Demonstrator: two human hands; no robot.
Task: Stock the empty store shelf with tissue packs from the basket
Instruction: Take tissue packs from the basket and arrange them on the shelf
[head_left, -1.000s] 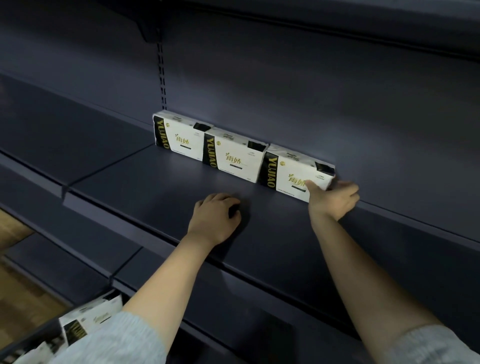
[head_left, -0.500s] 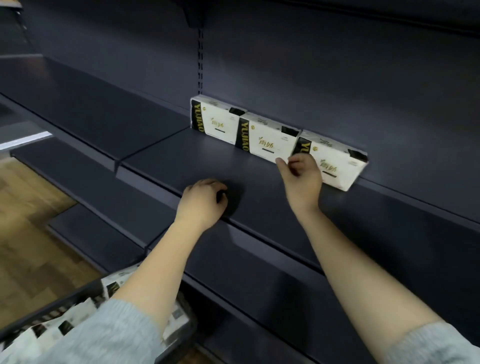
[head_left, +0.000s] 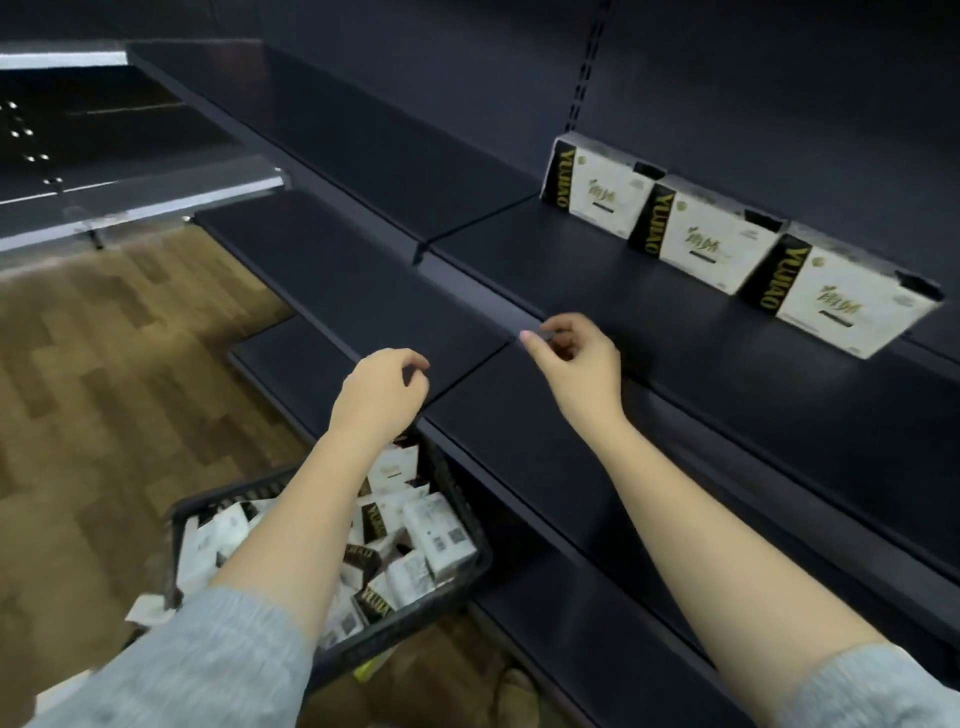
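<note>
Three white and black tissue packs stand in a row at the back of the dark shelf (head_left: 597, 291): a left pack (head_left: 597, 189), a middle pack (head_left: 701, 236) and a right pack (head_left: 841, 299). Below on the floor sits a black basket (head_left: 470, 525) holding several more tissue packs (head_left: 436, 535). My left hand (head_left: 382, 395) hangs above the basket with fingers loosely curled and holds nothing. My right hand (head_left: 576, 364) hovers in front of the shelf edge, fingers loosely curled, empty, well left of the row.
Lower dark shelves (head_left: 545, 467) step out below the stocked one. More bare shelving (head_left: 332, 130) runs off to the left. Wooden flooring (head_left: 104, 389) lies left of the basket. My foot (head_left: 514, 691) shows at the bottom.
My right hand has let go of the right pack and drawn back toward me. My left hand has lifted off the shelf. The view has swung left and down, showing the basket.
</note>
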